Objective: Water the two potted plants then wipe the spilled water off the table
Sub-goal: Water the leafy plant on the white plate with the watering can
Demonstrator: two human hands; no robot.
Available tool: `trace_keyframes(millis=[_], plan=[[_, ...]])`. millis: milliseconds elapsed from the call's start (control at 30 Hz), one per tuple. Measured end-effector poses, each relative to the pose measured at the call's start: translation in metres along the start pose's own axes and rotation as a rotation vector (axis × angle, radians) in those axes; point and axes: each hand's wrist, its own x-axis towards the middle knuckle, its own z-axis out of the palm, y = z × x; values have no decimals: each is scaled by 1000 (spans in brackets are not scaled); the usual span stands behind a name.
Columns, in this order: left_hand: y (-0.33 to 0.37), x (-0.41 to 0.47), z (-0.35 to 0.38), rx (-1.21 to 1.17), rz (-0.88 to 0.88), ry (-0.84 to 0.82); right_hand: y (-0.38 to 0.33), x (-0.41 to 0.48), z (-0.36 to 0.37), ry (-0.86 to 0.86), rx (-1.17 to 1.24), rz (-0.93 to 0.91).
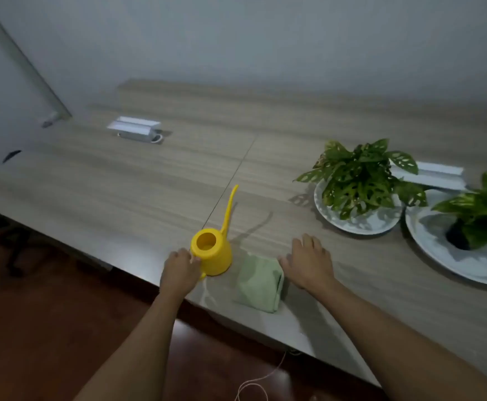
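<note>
A yellow watering can [213,253] with a long thin spout stands upright near the table's front edge. My left hand [180,270] grips its handle. Just right of the can lies a folded green cloth [261,282]. My right hand [308,260] rests flat on the wooden table [149,180] beside the cloth, fingers spread. At the right, a plant with holed leaves [358,175] sits on a white plate [361,222]. A second leafy plant [481,215] sits on a larger white plate [439,250] at the far right edge.
A white box [135,129] with a cable lies at the back left of the table. Another white box [436,175] sits behind the plants. A thin cord [261,380] hangs down over the dark floor below the table edge. A wall runs behind the table.
</note>
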Motion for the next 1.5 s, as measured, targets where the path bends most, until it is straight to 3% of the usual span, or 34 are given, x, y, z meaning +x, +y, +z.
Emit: trace_keyframes(millis=[167, 500, 700, 900, 1200, 1500], plan=[[-11, 11, 18, -146, -3, 15, -2, 18, 20, -54, -2, 24], [-13, 30, 38, -704, 2, 253, 29, 5, 35, 22, 33, 89], [-9, 54, 11, -836, 62, 336, 84, -18, 36, 65, 51, 186], [44, 64, -34, -988, 181, 423, 125, -23, 36, 96, 70, 235], [126, 47, -61, -1042, 340, 367, 158, 0, 38, 106, 67, 212], [183, 44, -60, -1009, 352, 300, 175, 28, 60, 98, 30, 214]])
